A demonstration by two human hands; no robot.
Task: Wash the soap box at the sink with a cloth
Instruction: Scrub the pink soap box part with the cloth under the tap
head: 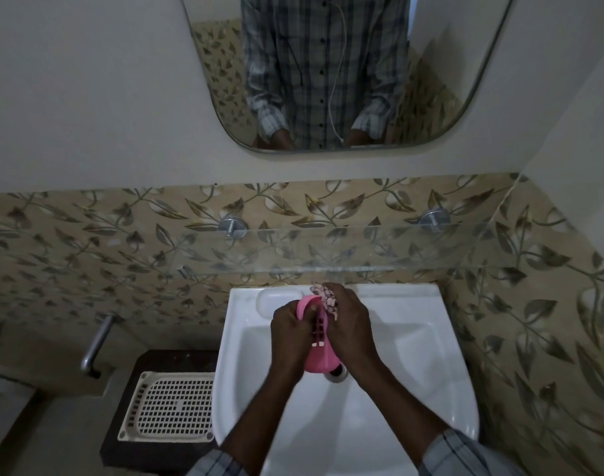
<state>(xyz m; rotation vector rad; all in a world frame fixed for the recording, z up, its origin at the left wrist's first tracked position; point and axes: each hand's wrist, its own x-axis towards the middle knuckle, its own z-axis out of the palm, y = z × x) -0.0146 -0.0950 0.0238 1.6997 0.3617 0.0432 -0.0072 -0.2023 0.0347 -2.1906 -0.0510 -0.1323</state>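
Over the white sink [396, 355] I hold a pink soap box [317, 355] with slotted holes, tilted on its edge above the drain. My left hand [290, 334] grips its left side, thumb on the inner face. My right hand [348, 324] clutches a patterned pink-and-dark cloth [326, 298], bunched against the box's upper right edge. The tap is hidden behind my hands.
A cream perforated tray [170, 407] lies on a dark stand left of the sink. A glass shelf [293, 249] juts from the leaf-patterned tiles just above the basin. A metal handle [96, 341] sits at the left. A mirror [328, 70] hangs above.
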